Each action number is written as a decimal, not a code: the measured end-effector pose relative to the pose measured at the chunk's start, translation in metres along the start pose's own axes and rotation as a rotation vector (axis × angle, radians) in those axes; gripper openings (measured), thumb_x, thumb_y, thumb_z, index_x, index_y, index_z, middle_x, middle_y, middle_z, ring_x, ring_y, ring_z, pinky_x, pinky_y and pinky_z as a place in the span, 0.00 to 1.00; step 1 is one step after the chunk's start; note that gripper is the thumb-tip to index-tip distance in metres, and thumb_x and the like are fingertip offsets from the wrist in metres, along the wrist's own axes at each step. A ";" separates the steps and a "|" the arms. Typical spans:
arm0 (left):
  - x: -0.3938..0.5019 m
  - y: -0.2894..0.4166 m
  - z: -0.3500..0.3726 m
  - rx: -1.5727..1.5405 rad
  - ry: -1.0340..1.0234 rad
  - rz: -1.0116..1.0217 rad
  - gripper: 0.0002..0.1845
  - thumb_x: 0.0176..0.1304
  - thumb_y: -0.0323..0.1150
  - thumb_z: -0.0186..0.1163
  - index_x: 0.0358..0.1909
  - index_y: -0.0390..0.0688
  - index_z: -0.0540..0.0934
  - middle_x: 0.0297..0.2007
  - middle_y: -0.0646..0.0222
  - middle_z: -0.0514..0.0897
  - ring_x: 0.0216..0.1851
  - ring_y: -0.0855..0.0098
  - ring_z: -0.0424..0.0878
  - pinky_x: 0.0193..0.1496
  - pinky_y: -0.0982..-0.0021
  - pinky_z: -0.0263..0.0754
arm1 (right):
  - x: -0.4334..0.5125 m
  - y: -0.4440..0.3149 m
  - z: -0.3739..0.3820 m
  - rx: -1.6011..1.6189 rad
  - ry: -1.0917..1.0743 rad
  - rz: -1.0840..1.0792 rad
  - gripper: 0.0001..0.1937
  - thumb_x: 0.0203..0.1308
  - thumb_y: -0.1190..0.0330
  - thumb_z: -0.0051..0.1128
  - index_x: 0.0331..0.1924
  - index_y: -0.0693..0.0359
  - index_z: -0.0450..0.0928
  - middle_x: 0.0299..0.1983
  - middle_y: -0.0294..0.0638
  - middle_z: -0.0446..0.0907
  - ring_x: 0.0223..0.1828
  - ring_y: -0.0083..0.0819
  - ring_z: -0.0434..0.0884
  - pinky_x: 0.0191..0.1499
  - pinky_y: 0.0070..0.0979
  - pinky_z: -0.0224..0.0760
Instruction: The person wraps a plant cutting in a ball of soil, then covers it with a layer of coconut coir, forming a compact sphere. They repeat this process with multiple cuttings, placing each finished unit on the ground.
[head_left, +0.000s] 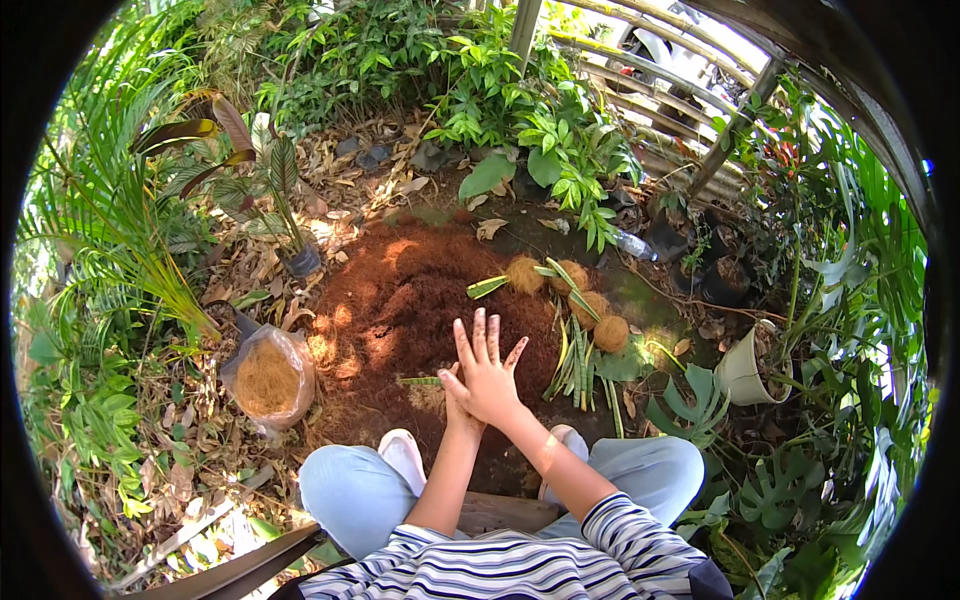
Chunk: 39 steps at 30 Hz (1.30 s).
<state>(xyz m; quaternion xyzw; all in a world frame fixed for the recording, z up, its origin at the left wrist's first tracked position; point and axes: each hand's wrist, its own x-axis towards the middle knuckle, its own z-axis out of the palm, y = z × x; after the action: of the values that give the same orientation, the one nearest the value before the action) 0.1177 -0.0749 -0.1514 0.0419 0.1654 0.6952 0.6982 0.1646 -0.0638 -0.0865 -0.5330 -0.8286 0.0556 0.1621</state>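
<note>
My right hand (487, 381), fingers spread and dirty at the tips, lies across my left hand (457, 409), which is partly hidden beneath it. A variegated leaf cutting (421, 381) lies just left of both hands; whether my left fingers touch it I cannot tell. Beyond them spreads a heap of reddish-brown coco peat (427, 300). Several balls of coconut fibre (611, 334) sit at its right, some with snake plant leaf pieces (486, 286) beside or against them. More long leaf cuttings (581, 364) lie in a bunch below the balls.
On the left stands a clear plastic bag of coconut fibre (268, 375), near a potted plant (304, 259). To the right are a whitish pot (752, 367), dark plant bags (724, 281) and a plastic bottle (634, 245). A bamboo fence (660, 71) runs behind.
</note>
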 end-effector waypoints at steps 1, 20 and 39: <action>0.000 -0.001 -0.002 0.013 0.028 0.008 0.30 0.66 0.52 0.40 0.64 0.44 0.63 0.63 0.62 0.66 0.62 0.62 0.66 0.64 0.59 0.61 | 0.003 0.004 -0.001 0.083 -0.025 0.055 0.40 0.62 0.43 0.38 0.72 0.55 0.40 0.72 0.53 0.33 0.73 0.51 0.29 0.60 0.69 0.13; 0.001 0.002 -0.007 -0.037 0.365 -0.326 0.26 0.55 0.56 0.56 0.50 0.51 0.74 0.48 0.67 0.77 0.50 0.62 0.76 0.52 0.54 0.71 | 0.009 0.056 0.007 0.504 0.298 0.447 0.32 0.69 0.49 0.28 0.72 0.51 0.39 0.73 0.47 0.31 0.74 0.47 0.25 0.64 0.63 0.17; -0.003 -0.006 0.003 0.065 0.409 -0.173 0.25 0.63 0.53 0.46 0.52 0.46 0.73 0.49 0.67 0.77 0.49 0.67 0.76 0.50 0.62 0.72 | 0.019 0.014 0.002 -0.115 0.221 0.278 0.35 0.63 0.48 0.42 0.70 0.53 0.51 0.73 0.49 0.38 0.73 0.51 0.32 0.61 0.71 0.18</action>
<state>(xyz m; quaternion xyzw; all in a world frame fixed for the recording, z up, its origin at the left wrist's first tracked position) 0.1247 -0.0779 -0.1502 -0.0920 0.3290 0.6212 0.7053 0.1691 -0.0404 -0.0877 -0.6536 -0.7259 -0.0291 0.2122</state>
